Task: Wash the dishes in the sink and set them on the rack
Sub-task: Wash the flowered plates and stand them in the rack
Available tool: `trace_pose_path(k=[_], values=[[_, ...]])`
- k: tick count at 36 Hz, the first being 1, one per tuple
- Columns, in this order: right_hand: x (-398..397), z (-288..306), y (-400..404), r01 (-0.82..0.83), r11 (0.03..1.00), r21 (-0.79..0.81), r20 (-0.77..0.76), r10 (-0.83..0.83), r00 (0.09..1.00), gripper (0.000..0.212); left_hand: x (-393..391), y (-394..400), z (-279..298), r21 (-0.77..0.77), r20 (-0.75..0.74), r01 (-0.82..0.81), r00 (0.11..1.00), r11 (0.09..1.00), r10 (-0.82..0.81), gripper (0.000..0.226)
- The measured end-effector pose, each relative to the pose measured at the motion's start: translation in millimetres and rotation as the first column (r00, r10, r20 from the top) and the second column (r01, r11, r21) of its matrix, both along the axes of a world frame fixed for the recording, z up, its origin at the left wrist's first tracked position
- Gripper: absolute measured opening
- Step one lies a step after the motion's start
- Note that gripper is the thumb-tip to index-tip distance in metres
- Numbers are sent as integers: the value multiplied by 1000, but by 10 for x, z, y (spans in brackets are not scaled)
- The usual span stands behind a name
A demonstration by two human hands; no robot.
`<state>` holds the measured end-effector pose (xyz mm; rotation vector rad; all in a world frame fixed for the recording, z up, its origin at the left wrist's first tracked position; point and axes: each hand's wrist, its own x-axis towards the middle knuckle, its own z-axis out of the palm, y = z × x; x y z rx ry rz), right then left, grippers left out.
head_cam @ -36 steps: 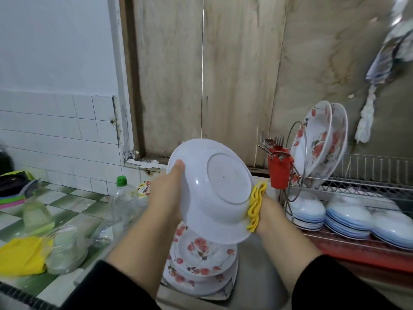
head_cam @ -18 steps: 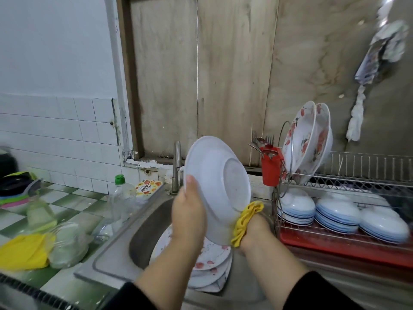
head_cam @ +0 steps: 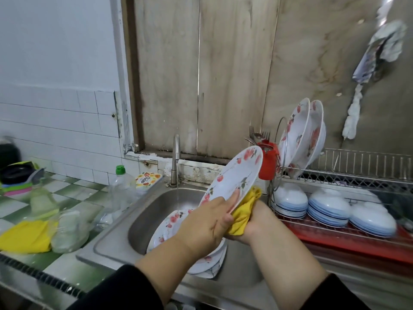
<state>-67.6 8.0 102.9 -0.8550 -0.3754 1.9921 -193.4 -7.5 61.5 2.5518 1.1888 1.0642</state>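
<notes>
My left hand grips the lower rim of a white plate with red flowers, tilted with its patterned face toward me above the sink. My right hand holds a yellow cloth against the plate's back edge. More flowered plates lie stacked in the sink under a thin stream from the tap. The wire rack on the right holds two upright flowered plates and several overturned blue-rimmed bowls.
A red cutlery cup with forks hangs on the rack's left end, close to the held plate. A clear bottle with a green cap, jars and a yellow cloth sit on the tiled counter at left. A red tray lies under the rack.
The plate has turned over from its white underside to its flowered face and come lower toward the sink. My left hand shifted to its lower rim. Water now runs from the tap.
</notes>
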Motion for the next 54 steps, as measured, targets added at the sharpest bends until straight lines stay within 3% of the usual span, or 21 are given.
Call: trace_pose_path(k=[3,7,11,17,21,23,24,25,27,28,30,32,34,35,37,40,43,48,54], values=[[72,51,-78,83,988,128,-48,-77,996,41,-64,-15,71,15,-138,30,990,999,-28,96],[97,37,-197,56,968,243,-157,-18,988,44,-226,-5,170,40,-255,76,965,996,-63,103],[31,-14,-218,160,952,260,-194,-111,975,86,-420,65,215,-9,-330,110,938,994,-107,110],[-246,14,-350,161,917,366,-151,-112,982,79,-684,144,315,20,-343,160,928,987,-144,106],[-419,66,-380,184,904,385,-173,-126,977,61,-846,241,268,195,-205,202,965,960,-162,77],[-490,53,-381,224,885,407,-184,-160,970,50,-898,223,119,266,29,119,991,957,-131,63],[-516,36,-385,252,874,417,-197,-184,963,47,-901,147,53,180,225,17,973,983,-58,55],[-536,24,-397,270,865,423,-206,-199,958,45,-881,32,32,37,442,-96,894,995,70,47],[-593,-5,-433,291,856,428,-203,-223,953,46,-841,-120,-48,-309,741,-147,582,940,335,33],[-634,-26,-445,298,852,430,-205,-229,952,47,-833,-153,-75,-480,768,-65,451,875,455,28],[-684,-61,-471,271,845,460,-205,-196,959,63,-799,-167,-70,-659,751,307,330,687,572,26],[-741,-100,-479,271,849,454,-199,-199,959,81,-787,-181,-15,-621,766,582,309,525,563,48],[-777,-126,-486,304,855,421,-223,-228,948,90,-769,-150,-12,-567,790,698,312,437,528,67],[-796,-120,-514,320,858,401,-230,-243,942,90,-758,-130,-13,-563,789,721,322,405,523,74],[-796,-98,-563,344,853,393,-219,-276,936,68,-764,-68,-56,-552,785,756,329,351,525,78],[-774,-90,-610,374,840,394,-195,-321,927,59,-755,-64,-81,-565,765,767,349,304,542,49],[-777,-127,-652,353,829,434,-200,-293,935,79,-648,-69,-89,-516,780,811,312,276,542,25],[-700,-133,-774,396,786,475,-231,-323,918,76,-452,-29,-97,-472,812,801,232,368,536,31],[-489,-108,-931,478,714,512,-222,-428,876,99,-282,25,-29,-413,843,841,208,350,497,33]])
